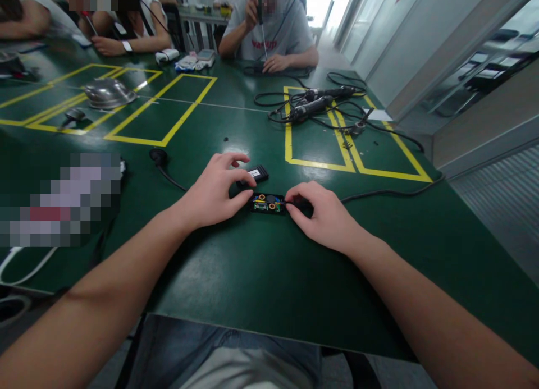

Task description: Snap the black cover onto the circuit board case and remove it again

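Observation:
A small black casing [268, 210] lies uncovered on the green table, a circuit board with copper-coloured coils and coloured wires showing inside. My right hand [322, 215] pinches the black cable [290, 202] at the casing's right end. At the left end, my left hand [219, 190] has its fingers apart, with the thumb tip at the casing's edge; whether it touches is hard to tell. Just behind the casing rests a black cover [257, 173] with a white label, partly behind my left fingers. A black power plug [158, 155] lies to the left, its cord passing behind my left hand.
Black handheld tools [311, 107] with tangled cords lie at the back right within yellow tape lines. A metal bowl-like part [107, 92] stands at the back left. Across the table a person [269, 35] holds a screwdriver. The green table [261, 282] ends near my lap.

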### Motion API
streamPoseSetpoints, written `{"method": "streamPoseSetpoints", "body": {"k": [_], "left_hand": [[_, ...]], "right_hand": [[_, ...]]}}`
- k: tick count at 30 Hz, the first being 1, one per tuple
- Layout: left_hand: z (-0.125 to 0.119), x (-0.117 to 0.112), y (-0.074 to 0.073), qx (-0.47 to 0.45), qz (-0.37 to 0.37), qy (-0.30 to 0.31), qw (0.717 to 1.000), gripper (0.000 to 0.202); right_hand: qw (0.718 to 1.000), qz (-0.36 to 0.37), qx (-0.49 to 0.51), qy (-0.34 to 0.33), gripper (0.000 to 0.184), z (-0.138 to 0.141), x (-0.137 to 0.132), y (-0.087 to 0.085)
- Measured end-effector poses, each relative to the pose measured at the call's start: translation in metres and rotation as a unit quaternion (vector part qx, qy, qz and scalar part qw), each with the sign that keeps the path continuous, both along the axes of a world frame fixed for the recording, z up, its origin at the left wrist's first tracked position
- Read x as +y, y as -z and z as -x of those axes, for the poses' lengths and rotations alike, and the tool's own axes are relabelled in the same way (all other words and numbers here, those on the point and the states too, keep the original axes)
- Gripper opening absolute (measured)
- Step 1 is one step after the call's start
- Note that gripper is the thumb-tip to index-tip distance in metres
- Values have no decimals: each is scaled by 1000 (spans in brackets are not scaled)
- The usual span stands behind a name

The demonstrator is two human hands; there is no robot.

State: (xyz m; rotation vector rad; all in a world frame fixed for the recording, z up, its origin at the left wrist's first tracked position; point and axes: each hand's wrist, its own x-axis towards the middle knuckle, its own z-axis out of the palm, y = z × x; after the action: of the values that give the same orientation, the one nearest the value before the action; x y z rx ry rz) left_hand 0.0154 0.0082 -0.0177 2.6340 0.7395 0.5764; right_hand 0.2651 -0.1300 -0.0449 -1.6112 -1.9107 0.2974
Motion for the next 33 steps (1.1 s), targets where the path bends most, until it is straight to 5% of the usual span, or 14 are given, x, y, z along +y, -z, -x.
{"method": "streamPoseSetpoints", "body": {"k": [6,11,20,26,33], "left_hand": [[-7,10,16,6,35,-102,994,48],[-6,12,13,3,58,-132,990,49],[1,-7,-6,-32,79,56,995,50],[-2,-7,-3,-10,60,89,994,35],[-1,-6,-5,-1,52,93,994,34]], "right_hand": [[1000,17,2,-1,22,4,-2,-1],[1000,15,9,-6,31,5,-3,-1],[999,6,33,-2,58,2,-3,0],[999,0,20,-39,31,1,1,-1],[1000,2,6,-24,30,1,1,0]]}}
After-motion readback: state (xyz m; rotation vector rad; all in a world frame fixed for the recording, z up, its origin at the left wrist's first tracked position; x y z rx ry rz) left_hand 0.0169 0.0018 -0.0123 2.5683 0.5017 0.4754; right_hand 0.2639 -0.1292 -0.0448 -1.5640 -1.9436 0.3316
